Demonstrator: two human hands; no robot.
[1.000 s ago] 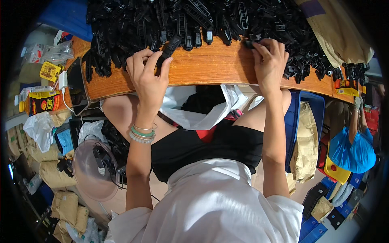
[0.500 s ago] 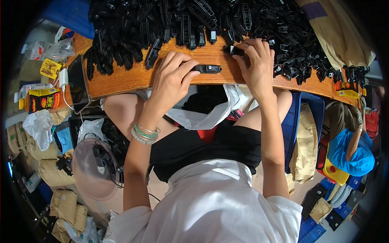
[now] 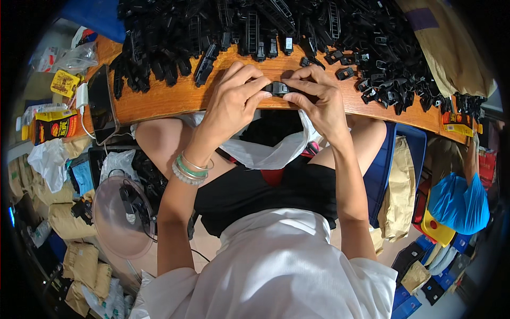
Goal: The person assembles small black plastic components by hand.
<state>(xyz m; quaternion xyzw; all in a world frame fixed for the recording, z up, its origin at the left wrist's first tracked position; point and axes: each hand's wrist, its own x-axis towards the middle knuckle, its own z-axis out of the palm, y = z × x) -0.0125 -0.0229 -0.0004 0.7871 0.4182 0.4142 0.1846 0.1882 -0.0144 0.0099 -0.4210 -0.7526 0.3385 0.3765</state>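
Observation:
Close to the table's front edge, a short black plastic part (image 3: 279,89) is pinched between both hands. My left hand (image 3: 231,103) grips its left end with thumb and fingers. My right hand (image 3: 324,103) presses its thumb and forefinger on the right end. Fingers cover both ends, so whether it is one piece or two joined pieces I cannot tell. Beyond my left hand lies a long ridged black part (image 3: 206,65). Past my right fingers sit several small black pieces (image 3: 344,73).
Heaped black plastic parts (image 3: 159,32) cover the back of the wooden table (image 3: 154,105). A brown sack (image 3: 443,50) leans over the right end; a dark flat panel (image 3: 101,98) stands at the left. Blue crates (image 3: 387,175) are beside my right leg. Another person's blue garment (image 3: 459,204) shows at right.
My right hand has moved left and nearer from beside the heap to meet my left hand at the black part. My left hand has barely shifted and keeps its hold.

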